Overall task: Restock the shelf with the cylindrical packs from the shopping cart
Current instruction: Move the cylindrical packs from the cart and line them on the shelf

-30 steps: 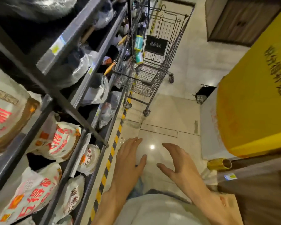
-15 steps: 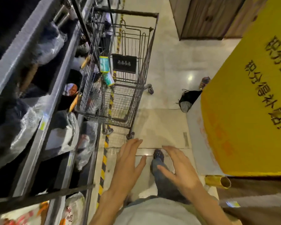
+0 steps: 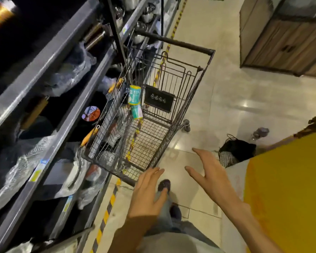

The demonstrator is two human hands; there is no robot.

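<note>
A wire shopping cart [image 3: 181, 114] stands close ahead beside the metal shelf [image 3: 49, 114] on my left. Inside it, against its left wall, two teal-and-white cylindrical packs [image 3: 134, 94] lie stacked, the lower one [image 3: 137, 111] tilted. My left hand [image 3: 147, 194] hovers just short of the cart's near rim, fingers straight, holding nothing. My right hand [image 3: 208, 178] is spread out to the right of the cart, also holding nothing.
The shelf holds plastic-wrapped goods [image 3: 69, 70], pans and orange-handled tools [image 3: 88, 136]. A yellow display block [image 3: 285, 194] fills the right side. A black bag [image 3: 235, 152] lies on the tiled floor beyond it. A yellow-black floor stripe [image 3: 106, 212] runs along the shelf base.
I have walked up to the cart, which now sits much nearer and larger in view. Both hands stay raised and spread, the right one drifting further right.
</note>
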